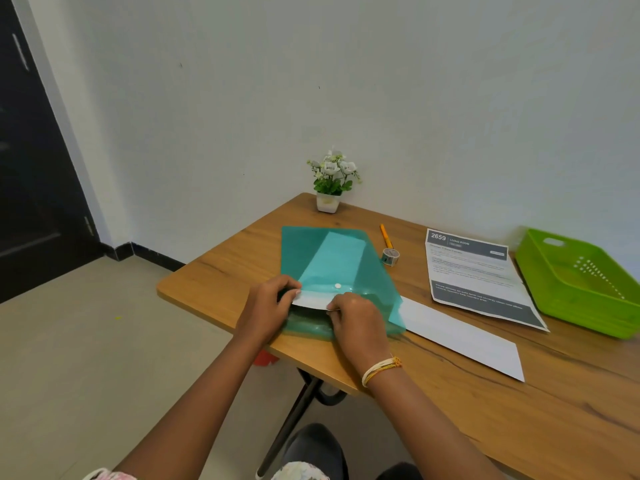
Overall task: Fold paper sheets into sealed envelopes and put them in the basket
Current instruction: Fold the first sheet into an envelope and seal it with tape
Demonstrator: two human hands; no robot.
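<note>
A teal plastic folder [325, 258] with a white snap button lies on the wooden table [485, 393], its mouth toward me. Both hands are at that mouth. My left hand [266, 306] pinches the left end of a white paper sheet [311, 300] that sticks out of the folder. My right hand [356, 323] pinches the same sheet's right end, over the folder's near edge. A plain white sheet [460, 337] lies flat just right of the folder. A green plastic basket [585, 282] stands at the far right.
A printed sheet headed 2659 [478, 275] lies between the folder and the basket. A tape roll [390, 256] and an orange pen [385, 236] sit behind the folder. A small potted plant [332, 183] stands at the table's back corner by the wall.
</note>
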